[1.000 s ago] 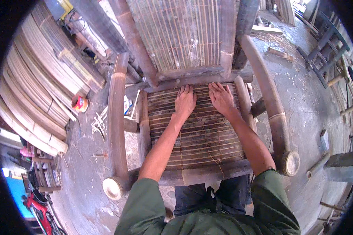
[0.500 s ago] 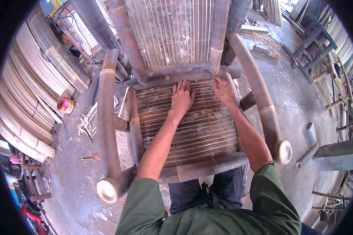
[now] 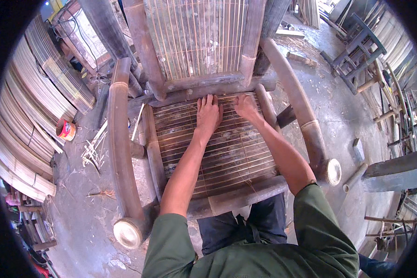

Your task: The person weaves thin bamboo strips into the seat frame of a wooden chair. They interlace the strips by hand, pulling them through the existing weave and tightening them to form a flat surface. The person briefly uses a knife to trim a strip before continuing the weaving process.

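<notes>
In front of me stands a bamboo armchair with thick brown poles and a seat of thin bamboo slats (image 3: 222, 155) tied with cord. My left hand (image 3: 209, 114) lies on the rear of the seat, its fingers stretched toward the back rail (image 3: 185, 96) and bent slightly at the tips. Close to its right, my right hand (image 3: 246, 107) is closed, fingers curled down at the rearmost slats; whatever they grip is hidden. The slatted backrest (image 3: 197, 41) rises behind both hands. Armrests, the left one (image 3: 120, 129) and the right one (image 3: 295, 92), flank the seat.
Bundles of split bamboo strips (image 3: 25, 134) lean at the left, near a red and yellow tin (image 3: 66, 129). Bamboo scraps (image 3: 93, 155) litter the floor beside the chair. A dark wooden frame (image 3: 356, 51) stands at the far right, and a concrete block (image 3: 396, 171) sits nearer.
My right hand has slid left along the rear slats, closer to my left hand. The left hand stays at the rear of the seat. The whole view has shifted slightly.
</notes>
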`<state>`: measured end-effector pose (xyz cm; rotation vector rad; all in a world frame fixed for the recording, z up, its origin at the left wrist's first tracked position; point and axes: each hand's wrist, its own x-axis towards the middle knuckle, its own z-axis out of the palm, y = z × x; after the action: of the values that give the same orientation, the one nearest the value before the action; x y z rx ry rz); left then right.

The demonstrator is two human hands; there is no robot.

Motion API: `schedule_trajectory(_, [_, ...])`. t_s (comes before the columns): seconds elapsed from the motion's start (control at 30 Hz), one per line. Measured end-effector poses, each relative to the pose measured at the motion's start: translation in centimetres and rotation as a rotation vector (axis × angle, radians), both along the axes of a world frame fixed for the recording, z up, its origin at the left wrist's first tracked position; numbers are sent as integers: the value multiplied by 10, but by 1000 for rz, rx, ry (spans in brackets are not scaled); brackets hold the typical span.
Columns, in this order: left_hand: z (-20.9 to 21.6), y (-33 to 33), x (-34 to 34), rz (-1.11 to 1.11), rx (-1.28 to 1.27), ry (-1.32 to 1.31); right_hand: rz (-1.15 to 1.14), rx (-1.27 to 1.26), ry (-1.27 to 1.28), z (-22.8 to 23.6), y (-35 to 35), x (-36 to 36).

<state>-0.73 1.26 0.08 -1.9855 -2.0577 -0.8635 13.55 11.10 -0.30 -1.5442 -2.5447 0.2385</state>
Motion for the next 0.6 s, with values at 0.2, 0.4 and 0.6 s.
schedule_trajectory(0.2, [-8, 16, -5, 7, -12, -74, -125, -611, 607, 55, -25, 21])
schedule_trajectory(0.4, [0, 20, -2, 130, -35, -70, 30, -57, 169, 185, -111, 111])
schedule_trajectory(0.6, [11, 22, 10, 207, -32, -55, 75, 121, 443, 254, -137, 96])
